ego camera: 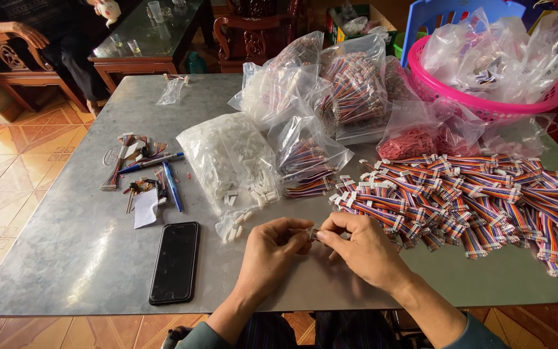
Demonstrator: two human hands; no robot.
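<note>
Cable piece (314, 234) pinched by both hands, phone (175, 262) left, cable pile (479, 200) right.

I see a bright, soft daylight picture, and the grey table (79, 252) shines pale where light falls from the top left. My hands drop only small, faint shadows on it. The middle looks sharp, the clear bags (505, 52) give little white glints, and the table edges bend a bit near the corners.
</note>
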